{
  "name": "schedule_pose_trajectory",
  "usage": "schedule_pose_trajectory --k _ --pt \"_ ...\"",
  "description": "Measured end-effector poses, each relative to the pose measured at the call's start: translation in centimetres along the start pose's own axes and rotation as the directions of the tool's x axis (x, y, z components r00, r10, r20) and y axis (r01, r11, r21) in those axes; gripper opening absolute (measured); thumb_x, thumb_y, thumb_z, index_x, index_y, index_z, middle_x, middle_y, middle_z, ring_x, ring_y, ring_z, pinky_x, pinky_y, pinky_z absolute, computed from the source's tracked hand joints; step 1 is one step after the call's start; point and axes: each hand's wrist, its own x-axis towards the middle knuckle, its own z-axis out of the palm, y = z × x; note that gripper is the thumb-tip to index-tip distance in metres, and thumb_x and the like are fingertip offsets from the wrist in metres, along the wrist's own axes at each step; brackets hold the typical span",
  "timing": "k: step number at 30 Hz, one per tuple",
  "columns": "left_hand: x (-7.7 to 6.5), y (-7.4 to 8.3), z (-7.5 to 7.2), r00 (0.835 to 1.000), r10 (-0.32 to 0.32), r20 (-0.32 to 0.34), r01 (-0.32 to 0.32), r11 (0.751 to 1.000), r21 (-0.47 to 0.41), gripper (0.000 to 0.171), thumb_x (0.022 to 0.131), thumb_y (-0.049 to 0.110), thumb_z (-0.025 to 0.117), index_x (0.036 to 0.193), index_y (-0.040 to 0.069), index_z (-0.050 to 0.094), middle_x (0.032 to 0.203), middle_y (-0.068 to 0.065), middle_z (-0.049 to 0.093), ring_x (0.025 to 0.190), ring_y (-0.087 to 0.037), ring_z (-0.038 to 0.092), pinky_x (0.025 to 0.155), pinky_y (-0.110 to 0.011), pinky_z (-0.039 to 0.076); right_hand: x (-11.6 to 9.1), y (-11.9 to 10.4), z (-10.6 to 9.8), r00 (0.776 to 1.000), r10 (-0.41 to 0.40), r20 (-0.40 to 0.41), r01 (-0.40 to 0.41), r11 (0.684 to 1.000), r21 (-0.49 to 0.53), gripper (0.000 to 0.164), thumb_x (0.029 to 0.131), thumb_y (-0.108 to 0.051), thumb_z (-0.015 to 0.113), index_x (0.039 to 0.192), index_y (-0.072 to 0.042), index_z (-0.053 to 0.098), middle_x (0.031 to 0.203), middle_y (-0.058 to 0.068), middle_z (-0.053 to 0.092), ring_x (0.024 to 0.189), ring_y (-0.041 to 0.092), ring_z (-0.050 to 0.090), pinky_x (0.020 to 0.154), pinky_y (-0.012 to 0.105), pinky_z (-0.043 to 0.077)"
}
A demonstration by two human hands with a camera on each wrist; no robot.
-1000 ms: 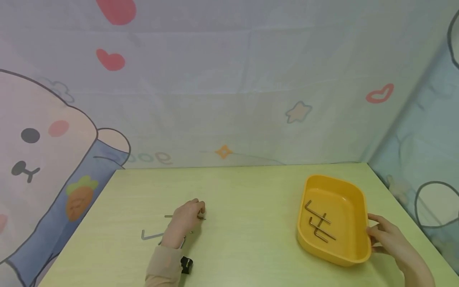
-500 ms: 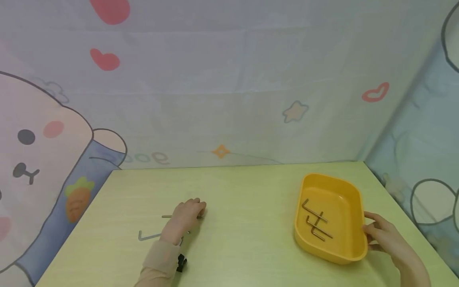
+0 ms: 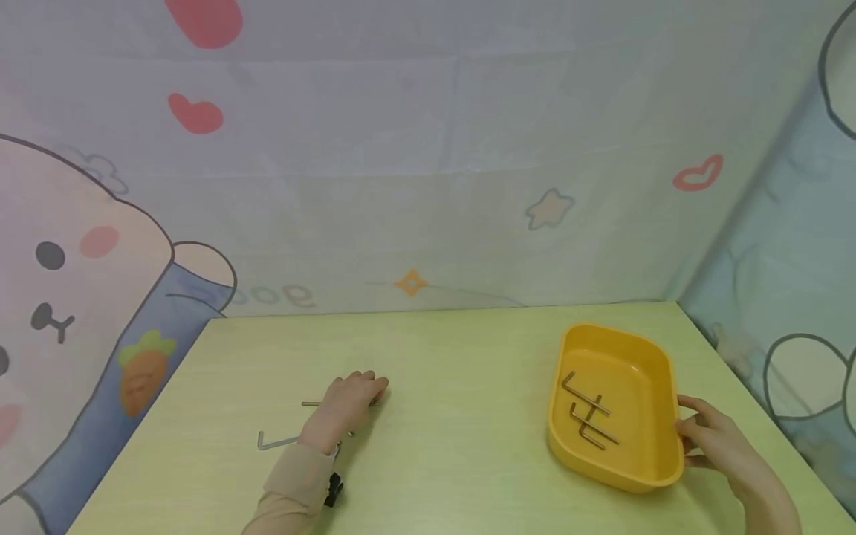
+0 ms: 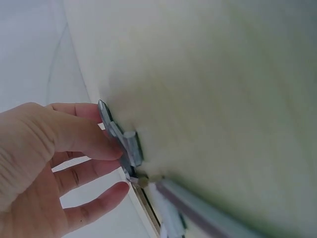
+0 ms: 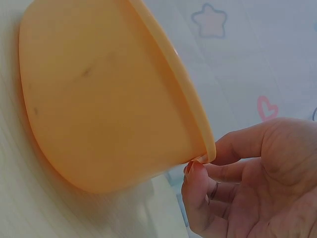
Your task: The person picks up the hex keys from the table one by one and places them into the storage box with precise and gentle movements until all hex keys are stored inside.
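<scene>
My left hand (image 3: 344, 410) reaches down to the left part of the table. In the left wrist view its thumb and fingers pinch a grey metal hex key (image 4: 105, 115), with other short metal pieces close against it. The hand hides part of these pieces. Beside and beneath that hand lie more hex keys, including a silver L-shaped one (image 3: 279, 443). My right hand (image 3: 718, 442) grips the rim of a yellow plastic tray (image 3: 638, 449) at its right side, thumb and fingers on the edge. Several bronze-coloured hex keys (image 3: 585, 397) lie inside the tray.
The pale wooden table (image 3: 461, 416) stretches between the two hands. Behind it hangs a printed cloth (image 3: 374, 148), and another cloth side borders the right. A small black object (image 3: 333, 490) shows by the left wrist.
The view has shifted slightly. My left fingers have moved only a little at the same spot. The right hand keeps its grip on the tray, and the hex keys inside lie unchanged.
</scene>
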Motion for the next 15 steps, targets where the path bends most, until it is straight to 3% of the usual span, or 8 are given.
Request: schedule_pose_trajectory --k 4,11,15 --pt "-0.05 -0.14 0.19 1.0 0.009 -0.014 -0.009 1.0 -0.006 0.028 0.085 -0.005 0.064 0.076 0.012 0.044 0.069 0.002 0.038 0.066 -0.017 0.032 0.059 -0.031 0.025 0.04 0.01 -0.02 1.0 0.002 0.0 -0.002 1.0 -0.004 0.057 0.102 -0.017 0.035 0.145 0.014 0.013 0.088 0.001 0.053 0.073 0.007 0.058 0.068 0.027 0.055" --pt "-0.33 -0.27 0.36 0.991 0.05 -0.124 -0.049 0.999 0.012 0.025 0.085 0.001 0.065 0.078 0.014 0.044 0.072 0.001 0.042 0.066 -0.017 0.034 0.056 -0.031 0.029 0.06 0.06 -0.06 1.0 0.005 0.003 -0.005 1.0 -0.004 0.057 0.102 -0.017 0.036 0.145 0.013 0.013 0.088 0.001 0.053 0.073 0.007 0.059 0.068 0.027 0.055" --pt "-0.25 -0.33 0.37 0.994 0.028 -0.106 -0.029 1.0 -0.005 0.024 0.086 0.0 0.063 0.079 0.013 0.045 0.072 -0.001 0.042 0.066 -0.019 0.035 0.056 -0.033 0.031 0.08 0.08 -0.06 1.0 0.006 0.003 -0.006 1.0 -0.006 0.058 0.102 -0.017 0.036 0.145 0.013 0.013 0.088 0.001 0.053 0.073 0.007 0.059 0.068 0.027 0.055"
